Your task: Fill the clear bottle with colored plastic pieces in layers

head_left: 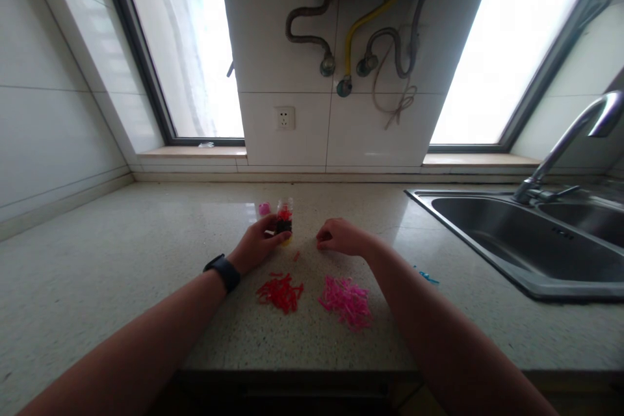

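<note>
My left hand is wrapped round a small clear jar standing on the counter, with red, black and yellow contents showing in layers. Behind that hand lies a small pink piece, perhaps the jar's lid. My right hand is closed just above or on the counter, to the right of the jar; whatever its fingertips pinch is too small to make out. One short orange-red piece lies between my hands. Nearer to me are a heap of small red strips and a heap of pink ones.
A few blue pieces lie beyond my right forearm on the speckled counter. At the right is a steel sink with a tall faucet. Pipes and a socket are on the tiled wall between two windows.
</note>
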Demonstrator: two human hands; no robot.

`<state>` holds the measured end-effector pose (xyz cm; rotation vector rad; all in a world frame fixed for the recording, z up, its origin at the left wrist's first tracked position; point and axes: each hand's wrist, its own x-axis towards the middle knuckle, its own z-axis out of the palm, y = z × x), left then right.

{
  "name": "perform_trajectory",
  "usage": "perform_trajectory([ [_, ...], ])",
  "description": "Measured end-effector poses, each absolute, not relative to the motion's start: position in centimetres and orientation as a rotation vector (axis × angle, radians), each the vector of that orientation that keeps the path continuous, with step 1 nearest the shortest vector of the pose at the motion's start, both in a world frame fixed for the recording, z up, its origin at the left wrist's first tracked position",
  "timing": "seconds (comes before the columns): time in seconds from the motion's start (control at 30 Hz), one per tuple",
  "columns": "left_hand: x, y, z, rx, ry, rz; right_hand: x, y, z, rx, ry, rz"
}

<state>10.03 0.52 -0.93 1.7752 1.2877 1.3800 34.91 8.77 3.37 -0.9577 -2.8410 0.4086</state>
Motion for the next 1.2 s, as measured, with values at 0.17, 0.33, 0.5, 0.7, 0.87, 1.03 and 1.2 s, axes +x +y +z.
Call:
perform_trajectory([
  [0.17, 10.1, 0.5, -1.0, 1.767, 1.288, 1.376, 34.0, 7.6, 3.5, -0.999, -2.833, 0.468],
  [0.33, 10.1, 0.5, -0.9, 1.77, 1.287, 1.39, 32.7, 6.1, 3.3, -0.877, -2.815, 0.546],
  [0.5, 10.0, 0.5, -0.7, 1.779, 1.295, 1.388, 31.9, 5.2, 3.0, -0.714, -2.724, 0.703],
  [0.7, 10.1, 0.4, -0.6, 1.769, 1.268, 1.397, 32.4, 6.2, 2.5, -0.691, -2.488, 0.949],
  [0.87, 10.0, 0.4, -0.6, 1.761, 1.268, 1.392, 33.0, 7.3, 1.8, -0.779, -2.502, 0.947],
  [1.03, 9.9, 0.5, -0.7, 1.763, 1.27, 1.398, 33.5, 7.2, 2.5, -0.785, -2.572, 0.868],
  [1.2, 10.0, 0.5, -0.7, 1.758, 1.282, 1.387, 34.2, 6.9, 3.5, -0.813, -2.746, 0.725],
])
